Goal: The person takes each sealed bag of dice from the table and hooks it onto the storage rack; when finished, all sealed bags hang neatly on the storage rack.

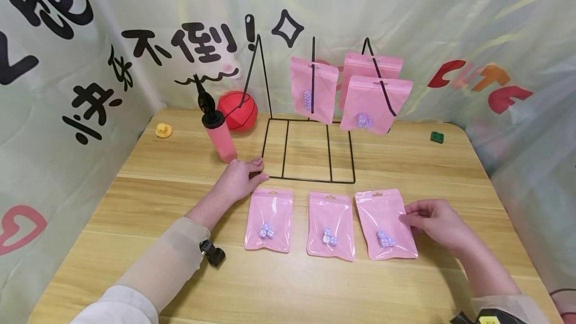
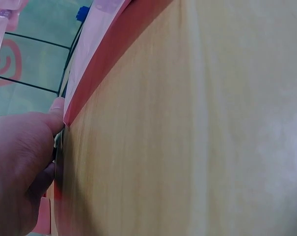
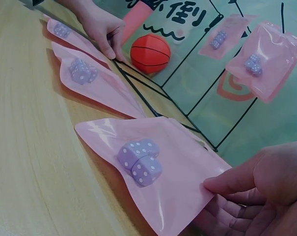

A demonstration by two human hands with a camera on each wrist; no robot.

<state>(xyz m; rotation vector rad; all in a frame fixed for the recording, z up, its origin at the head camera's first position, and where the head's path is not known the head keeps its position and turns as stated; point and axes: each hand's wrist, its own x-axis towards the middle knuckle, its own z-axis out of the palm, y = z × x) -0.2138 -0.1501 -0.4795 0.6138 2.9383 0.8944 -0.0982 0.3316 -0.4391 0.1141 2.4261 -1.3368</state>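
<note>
My left hand (image 1: 240, 178) grips the near left corner of a black wire display rack (image 1: 310, 180), thumb in front and fingers around the thin bar. On the right, my right hand (image 1: 434, 220) pinches the right edge of a pink zip pouch (image 1: 377, 211) holding purple dice (image 3: 140, 160). In the right wrist view that pouch's edge sits between thumb and fingers. Two similar pouches lie to its left, a middle pouch (image 1: 330, 214) and a left pouch (image 1: 270, 209), each with dice inside. More pink pouches (image 1: 375, 96) hang from the rack's arms.
A pink hand pump (image 1: 220, 136) with a black top stands left of the rack, before a red basketball-patterned ball (image 1: 238, 110). A yellow toy duck (image 1: 164, 130) sits at the far left, a green block (image 1: 437, 137) at the far right. Behind hangs a printed curtain (image 1: 450, 29).
</note>
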